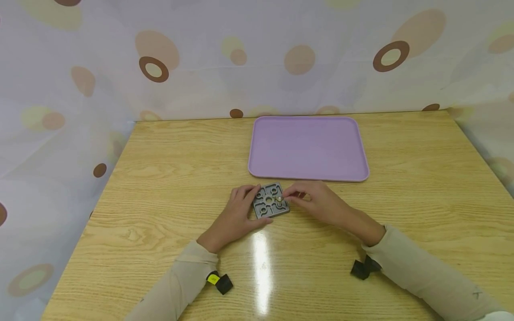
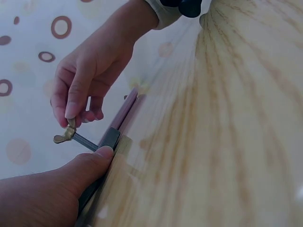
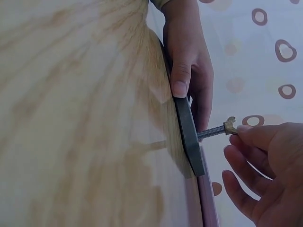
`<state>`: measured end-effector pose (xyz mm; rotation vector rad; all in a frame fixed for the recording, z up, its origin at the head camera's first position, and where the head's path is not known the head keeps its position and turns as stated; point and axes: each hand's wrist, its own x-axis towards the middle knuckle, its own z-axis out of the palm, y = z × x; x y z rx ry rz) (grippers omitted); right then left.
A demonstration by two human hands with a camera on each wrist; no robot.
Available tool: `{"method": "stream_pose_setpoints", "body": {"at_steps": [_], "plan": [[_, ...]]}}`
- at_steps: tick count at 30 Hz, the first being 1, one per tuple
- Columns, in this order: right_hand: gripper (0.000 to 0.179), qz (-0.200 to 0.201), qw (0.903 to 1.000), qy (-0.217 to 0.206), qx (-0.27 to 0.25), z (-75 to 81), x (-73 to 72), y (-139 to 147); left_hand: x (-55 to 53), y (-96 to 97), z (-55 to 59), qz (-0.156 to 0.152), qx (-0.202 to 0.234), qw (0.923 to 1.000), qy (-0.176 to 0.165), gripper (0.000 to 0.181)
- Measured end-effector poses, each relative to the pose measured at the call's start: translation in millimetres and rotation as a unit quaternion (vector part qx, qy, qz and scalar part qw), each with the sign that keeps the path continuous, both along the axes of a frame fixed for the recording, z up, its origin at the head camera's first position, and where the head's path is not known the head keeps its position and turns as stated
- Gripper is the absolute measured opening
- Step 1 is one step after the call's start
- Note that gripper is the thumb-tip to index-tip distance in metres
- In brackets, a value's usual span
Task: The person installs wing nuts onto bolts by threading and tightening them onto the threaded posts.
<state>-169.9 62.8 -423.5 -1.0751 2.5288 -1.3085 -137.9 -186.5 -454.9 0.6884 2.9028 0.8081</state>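
Wing nut (image 2: 65,135) atop a threaded bolt (image 3: 211,132)
Our right hand (image 1: 315,200) pinches its wing; our left hand (image 1: 236,217), spread, grips the metal plate (image 1: 273,208).

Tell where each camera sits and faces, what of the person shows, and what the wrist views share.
Head: worn on the head, facing forward and down at table, tray and plate; left hand, right hand, sleeves show.
Left wrist: worn there, facing the plate's edge; left hand near, right hand beyond.
Right wrist: worn there, facing the plate from the opposite side; right hand near, left beyond.
Wrist views share plate, hands, wing nut.
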Motion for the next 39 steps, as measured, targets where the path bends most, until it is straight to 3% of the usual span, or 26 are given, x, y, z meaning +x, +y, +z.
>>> {"method": "stream_pose_setpoints", "body": {"at_steps": [9, 25, 39], "plan": [[0.018, 0.019, 0.9996, -0.013, -0.015, -3.2, 0.5, -0.8, -0.2, -0.5, -0.4, -0.005, 0.001, 1.0, 0.002, 0.09], [0.021, 0.012, 0.9999, -0.002, 0.012, -3.4, 2.3, -3.3, -0.3, -0.4, 0.1, -0.008, -0.002, 1.0, 0.002, 0.091], [0.022, 0.014, 0.9953, 0.087, 0.039, -4.2, 2.9, -2.7, 0.1, -0.4, 0.6, -0.006, -0.003, 1.0, -0.003, 0.09]]}}
